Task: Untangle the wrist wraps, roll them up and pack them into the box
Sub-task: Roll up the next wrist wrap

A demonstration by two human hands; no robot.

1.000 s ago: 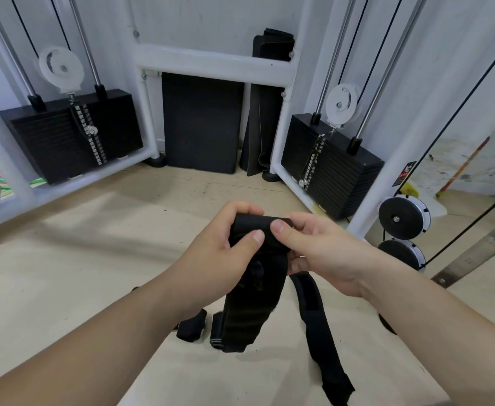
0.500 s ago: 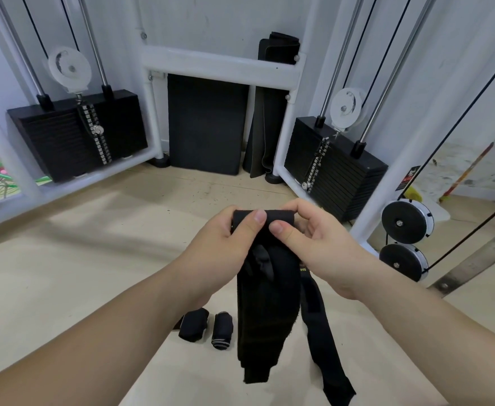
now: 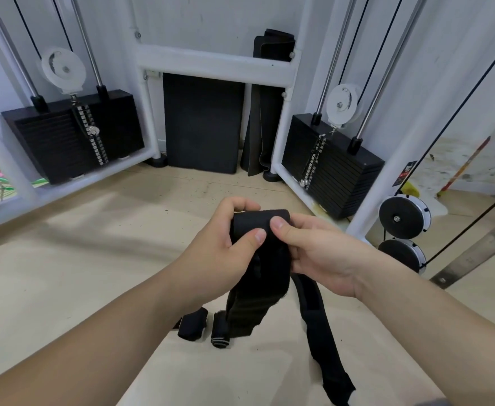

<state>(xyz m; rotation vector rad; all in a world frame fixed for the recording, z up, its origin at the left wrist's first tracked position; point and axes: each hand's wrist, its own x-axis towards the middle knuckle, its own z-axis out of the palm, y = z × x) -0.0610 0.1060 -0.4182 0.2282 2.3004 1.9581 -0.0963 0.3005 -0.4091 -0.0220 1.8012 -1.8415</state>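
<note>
1. Head view, materials and shapes: the left hand (image 3: 219, 247) and the right hand (image 3: 325, 253) both grasp the top of a black wrist wrap (image 3: 260, 276), thumbs pressed on its near face and fingers curled behind. It is a flat band of matte woven fabric with a fuzzy right edge. Its top is turned over into a thick rounded fold, and the rest hangs limp above the floor (image 3: 64, 273). A narrower black strap (image 3: 319, 332) dangles from under the right hand, bent and twisted.
2. Two rolled wraps (image 3: 192, 323), short cylinders, lie side by side on the pale smooth floor beneath the hands. The right one has light stripes at its end.
3. Against half a second earlier: the fold at the top is thicker, the hanging tail is shorter, and the left thumb sits lower on the fabric.
</note>
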